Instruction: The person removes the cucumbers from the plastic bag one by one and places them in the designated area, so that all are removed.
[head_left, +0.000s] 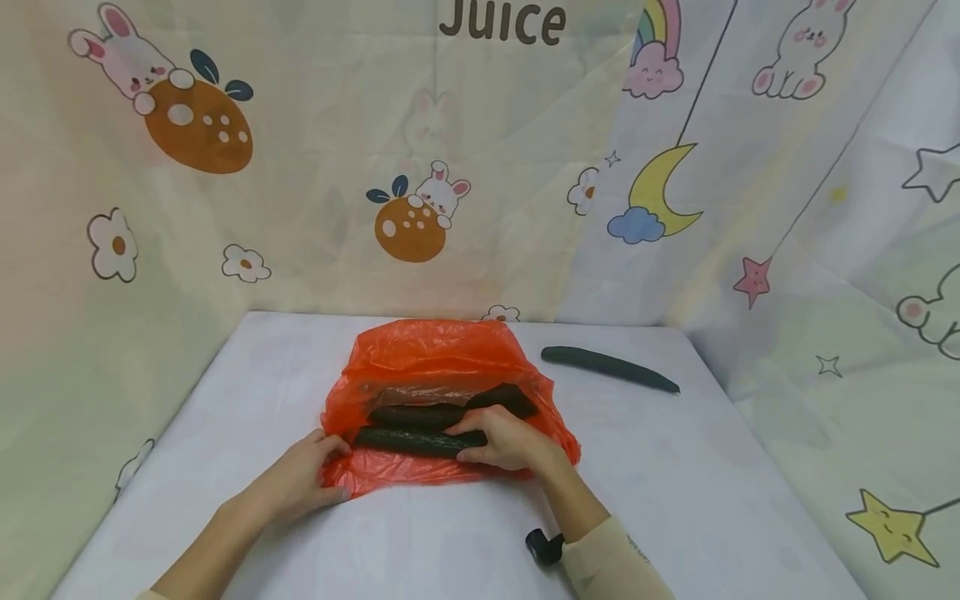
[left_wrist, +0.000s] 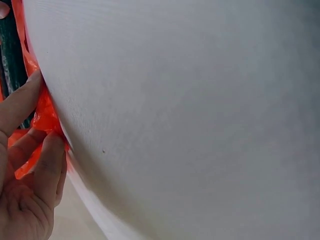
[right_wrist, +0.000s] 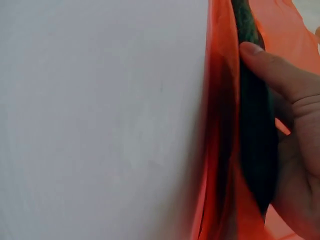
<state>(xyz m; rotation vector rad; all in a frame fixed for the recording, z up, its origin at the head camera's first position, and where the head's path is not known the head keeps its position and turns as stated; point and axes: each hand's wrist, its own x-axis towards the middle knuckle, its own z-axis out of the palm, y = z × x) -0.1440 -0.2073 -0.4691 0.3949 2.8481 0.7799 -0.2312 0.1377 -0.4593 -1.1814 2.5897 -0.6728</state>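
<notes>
A red plastic bag (head_left: 438, 346) lies spread on the table, its mouth toward me. Several dark green cucumbers rest in it, among them a middle cucumber (head_left: 416, 415) and a farther cucumber (head_left: 504, 398) at the right. My right hand (head_left: 506, 440) grips the right part of the nearest cucumber (head_left: 405, 441), thumb on the near side. In the right wrist view the thumb presses along that dark cucumber (right_wrist: 257, 135), with red plastic beside it. At the bag's left front corner, my left hand (head_left: 303, 475) pinches the plastic between thumb and fingers.
One more cucumber (head_left: 609, 367) lies on the white table (head_left: 660, 475) at the back right. A small black object (head_left: 543, 547) sits by my right sleeve (head_left: 615, 562). Printed cloth (head_left: 315, 200) hangs behind and along both sides.
</notes>
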